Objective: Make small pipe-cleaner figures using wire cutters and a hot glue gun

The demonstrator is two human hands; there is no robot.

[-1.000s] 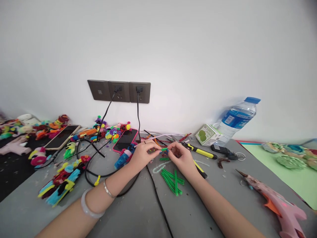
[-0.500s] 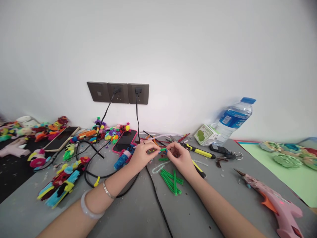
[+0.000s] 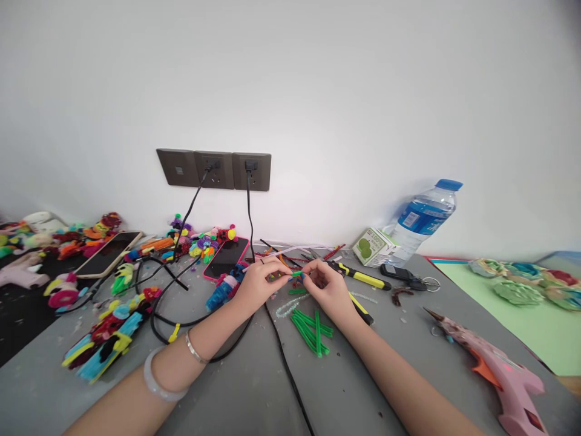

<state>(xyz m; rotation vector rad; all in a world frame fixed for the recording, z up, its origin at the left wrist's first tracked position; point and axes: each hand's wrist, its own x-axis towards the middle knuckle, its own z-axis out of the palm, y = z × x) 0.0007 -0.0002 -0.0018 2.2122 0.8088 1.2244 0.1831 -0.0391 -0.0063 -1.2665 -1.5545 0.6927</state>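
Observation:
A short green pipe cleaner piece [image 3: 296, 274] is pinched at both ends between my hands, a little above the table. My left hand [image 3: 267, 282] closes thumb and fingertips on its left end. My right hand [image 3: 325, 285] grips the right end, its fingertips partly hidden behind the thumb. Below them on the table lies a loose bundle of green pipe cleaner pieces [image 3: 312, 332]. A pale glittery strand [image 3: 287, 310] curves between the bundle and my hands. Yellow-and-black handled pliers [image 3: 365, 278] lie just beyond my right hand.
At right are a pink glue gun [image 3: 499, 369], a water bottle [image 3: 424, 221], a green-white box [image 3: 373, 247] and keys [image 3: 411, 278]. Colourful pipe cleaner figures [image 3: 106, 336] and phones [image 3: 227, 257] lie at left. A black cable [image 3: 285, 363] crosses the table from the wall sockets [image 3: 213, 169].
The whole view has shifted slightly, so things appear a little further left. Both hands keep their pinch on the green piece, with hardly any change in pose.

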